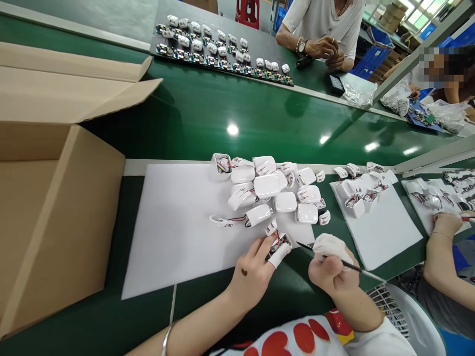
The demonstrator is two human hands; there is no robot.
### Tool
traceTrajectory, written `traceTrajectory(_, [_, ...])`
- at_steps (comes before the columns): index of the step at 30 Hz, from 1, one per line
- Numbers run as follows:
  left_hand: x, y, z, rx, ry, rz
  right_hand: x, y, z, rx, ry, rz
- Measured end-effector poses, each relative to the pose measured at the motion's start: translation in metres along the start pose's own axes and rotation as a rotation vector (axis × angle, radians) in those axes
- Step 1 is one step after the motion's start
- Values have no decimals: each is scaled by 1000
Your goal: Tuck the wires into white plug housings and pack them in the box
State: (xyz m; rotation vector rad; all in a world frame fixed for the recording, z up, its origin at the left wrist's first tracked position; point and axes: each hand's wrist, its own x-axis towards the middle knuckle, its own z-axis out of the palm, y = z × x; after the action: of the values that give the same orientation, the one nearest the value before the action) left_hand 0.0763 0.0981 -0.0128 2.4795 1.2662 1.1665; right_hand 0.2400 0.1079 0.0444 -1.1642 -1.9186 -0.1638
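Observation:
My left hand is closed on a small white plastic housing with red and black wires showing in its open end. A small white cap hangs by it on wires. White wrapping covers one of my left fingertips. My right hand grips a thin, dark pointed tool, its tip just right of the housing. White cloth or tissue is around the fingers of that hand. Beyond my left hand, several white housings lie piled on a white sheet; one nearby housing trails a wired cap.
An open cardboard box stands at the left. To the right is another white sheet with housings, and a co-worker's hand. Across the green conveyor belt lies a dark tray of circuit parts, near another person's hands.

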Motion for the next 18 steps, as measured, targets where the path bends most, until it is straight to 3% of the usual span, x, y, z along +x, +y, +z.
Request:
traceTrajectory(3, [0,0,0,-6,8,11,7,-1,5,35,25,-6])
traceTrajectory(6, [0,-1,0,2,15,24,4,0,20,75,-41,-5])
traceTrajectory(13, [0,-1,0,31,-6,21,-12,0,42,118,-132,163])
traceTrajectory(18, [-1,-1,1,52,18,33,-13,4,44,116,-47,50])
